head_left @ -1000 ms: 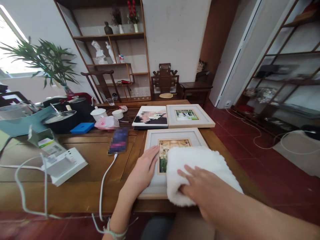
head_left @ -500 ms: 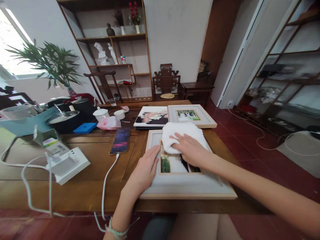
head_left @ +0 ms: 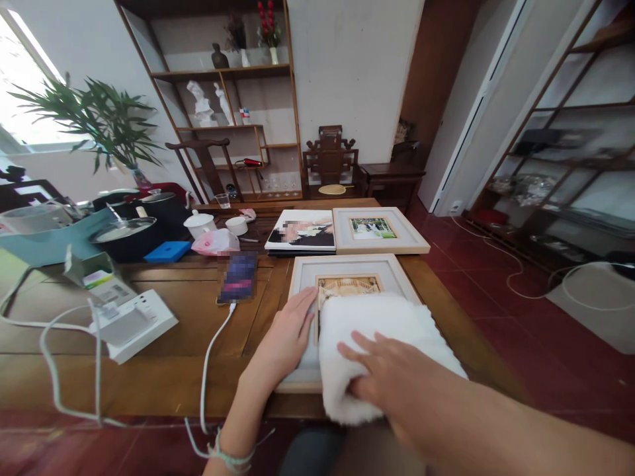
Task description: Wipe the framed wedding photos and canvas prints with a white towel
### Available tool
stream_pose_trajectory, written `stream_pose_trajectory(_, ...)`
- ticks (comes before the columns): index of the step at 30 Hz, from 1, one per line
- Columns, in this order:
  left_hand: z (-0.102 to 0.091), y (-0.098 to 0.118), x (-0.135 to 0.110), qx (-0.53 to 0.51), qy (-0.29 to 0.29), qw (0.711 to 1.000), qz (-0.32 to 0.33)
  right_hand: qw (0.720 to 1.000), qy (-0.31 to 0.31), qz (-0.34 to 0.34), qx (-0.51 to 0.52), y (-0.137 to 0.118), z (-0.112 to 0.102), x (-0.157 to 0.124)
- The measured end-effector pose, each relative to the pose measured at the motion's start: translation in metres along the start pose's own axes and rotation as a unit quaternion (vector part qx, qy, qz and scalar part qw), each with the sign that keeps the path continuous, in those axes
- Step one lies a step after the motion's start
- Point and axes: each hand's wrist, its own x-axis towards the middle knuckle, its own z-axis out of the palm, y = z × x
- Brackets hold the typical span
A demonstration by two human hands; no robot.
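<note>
A light-wood picture frame with a wide pale mat lies flat at the table's near edge. My left hand rests on its left side, fingers stretched out and lying flat beside the inner picture. In my right hand is a fluffy white cloth, which spreads over the frame's near right part and reaches past its front edge. The thumb is tucked into a fold of the cloth. Most of the inner photo is hidden under it; only the upper strip shows.
Behind the frame lie a second framed photo and a photo panel. To the left are a phone on a white cable, an open white box, a blue box and pots on the wooden table.
My right hand has drawn the white cloth from the frame's far part toward me, to its near right edge. The photo's upper part is now uncovered. My left hand has stayed in place.
</note>
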Motion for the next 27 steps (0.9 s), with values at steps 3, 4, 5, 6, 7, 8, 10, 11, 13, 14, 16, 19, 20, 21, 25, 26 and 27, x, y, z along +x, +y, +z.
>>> stream_pose_trajectory(3,-0.001,0.0,0.0,0.002,-0.01,1.0,-0.011,0.999,0.003,-0.009,0.035,-0.01,-0.005,-0.015)
stream_pose_trajectory(4,-0.001,0.0,-0.001,0.002,-0.011,1.0,-0.013,0.999,0.025,-0.006,0.045,-0.007,-0.003,-0.015)
stream_pose_trajectory(5,0.0,0.0,-0.001,0.002,-0.011,1.0,-0.013,0.997,0.048,-0.001,0.052,-0.002,0.0,-0.014)
stream_pose_trajectory(6,0.0,0.0,-0.001,0.001,-0.009,1.0,-0.01,0.996,0.07,0.007,0.054,0.005,0.005,-0.01)
stream_pose_trajectory(7,0.0,-0.001,-0.001,-0.001,-0.005,1.0,-0.007,0.995,0.09,0.02,0.048,0.015,0.01,-0.005)
stream_pose_trajectory(8,0.0,-0.001,-0.001,-0.005,0.002,1.0,-0.002,0.993,0.109,0.036,0.036,0.026,0.015,0.002)
stream_pose_trajectory(10,0.0,0.0,0.0,-0.015,0.017,1.0,0.003,0.987,0.139,0.077,-0.005,0.05,0.021,0.019)
stream_pose_trajectory(11,0.0,0.001,0.0,-0.019,0.023,1.0,0.004,0.983,0.157,0.094,-0.027,0.061,0.022,0.028)
stream_pose_trajectory(13,-0.002,0.002,0.0,-0.027,0.03,0.999,0.001,0.972,0.192,0.115,-0.068,0.079,0.017,0.048)
stream_pose_trajectory(14,-0.002,0.003,0.0,-0.03,0.033,0.999,-0.001,0.967,0.207,0.12,-0.085,0.085,0.013,0.057)
stream_pose_trajectory(16,-0.004,0.004,0.0,-0.041,0.039,0.998,0.001,0.962,0.217,0.122,-0.11,0.091,0.005,0.077)
stream_pose_trajectory(19,-0.005,0.005,-0.001,-0.06,0.054,0.997,0.005,0.967,0.195,0.106,-0.122,0.086,-0.001,0.1)
stream_pose_trajectory(20,-0.006,0.006,-0.001,-0.064,0.056,0.996,0.005,0.97,0.185,0.098,-0.122,0.082,-0.001,0.105)
stream_pose_trajectory(21,-0.006,0.006,-0.001,-0.065,0.059,0.996,0.004,0.973,0.177,0.09,-0.121,0.078,0.0,0.109)
stream_pose_trajectory(25,-0.007,0.009,-0.002,-0.07,0.079,0.994,-0.009,0.979,0.154,0.062,-0.12,0.059,0.006,0.107)
stream_pose_trajectory(26,-0.007,0.009,-0.002,-0.072,0.087,0.993,-0.013,0.98,0.148,0.053,-0.121,0.054,0.006,0.104)
stream_pose_trajectory(27,-0.007,0.009,-0.002,-0.074,0.095,0.993,-0.015,0.981,0.143,0.043,-0.122,0.049,0.007,0.1)
